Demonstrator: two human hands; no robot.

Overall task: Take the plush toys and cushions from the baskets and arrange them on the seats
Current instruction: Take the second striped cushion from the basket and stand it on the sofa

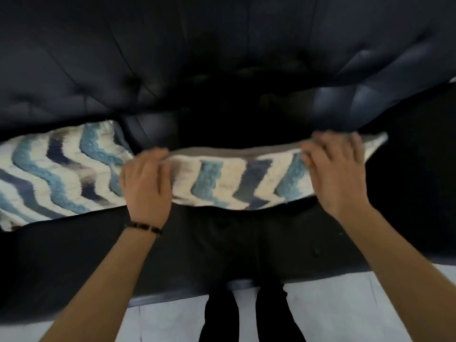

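**Item 1: held cushion** (237, 183). Cream cover with wavy stripes in teal and navy, grey backing showing along the top edge. It stands upright across the middle of the sofa seat (222, 243), toward the seat's back edge. Whether its lower edge touches the seat cannot be told.

**Item 2: left hand** (145, 183). Its grip is closed over the cushion's upper left corner, fingers curled over the top edge. There is a dark beaded bracelet (144, 227) at the wrist.

**Item 3: right hand** (335, 174). Its grip is closed over the top edge near the upper right corner.

**Item 4: second cushion** (56, 174). Same pattern. It lies at the left end of the seat, leaning back toward the backrest (172, 58), just beside the held cushion.

**Item 5: sofa.** Dark, tufted upholstery.

**Item 6: floor** (345, 304). Pale tiles along the seat's front edge, where the person's dark-clad legs (222, 314) stand.
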